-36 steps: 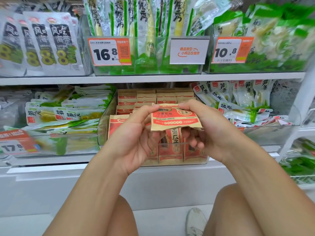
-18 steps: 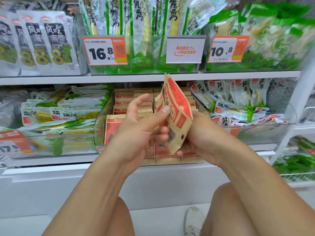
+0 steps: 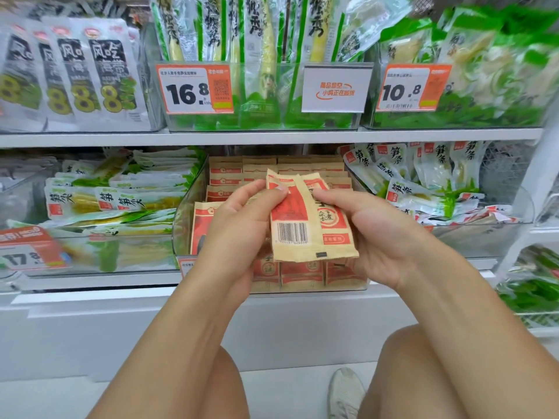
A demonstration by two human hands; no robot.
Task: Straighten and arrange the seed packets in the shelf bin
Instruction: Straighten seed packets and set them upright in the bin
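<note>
White shop shelf (image 3: 272, 137), clear bins (image 3: 187, 207)

Seed packet (image 3: 305, 219) no longer edge-on but flat, barcode side toward the camera, between both hands.

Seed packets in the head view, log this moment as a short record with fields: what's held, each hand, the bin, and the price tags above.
held item: seed packets, tan and red, barcode side facing the camera
left hand: left hand pinches the packets' upper left edge
right hand: right hand grips their right side
bin: clear shelf bin behind the hands, rows of matching packets standing inside
price tags: 16.8 tag and 10.8 tag on the shelf above
task state: held packets not yet back in the bin
</note>
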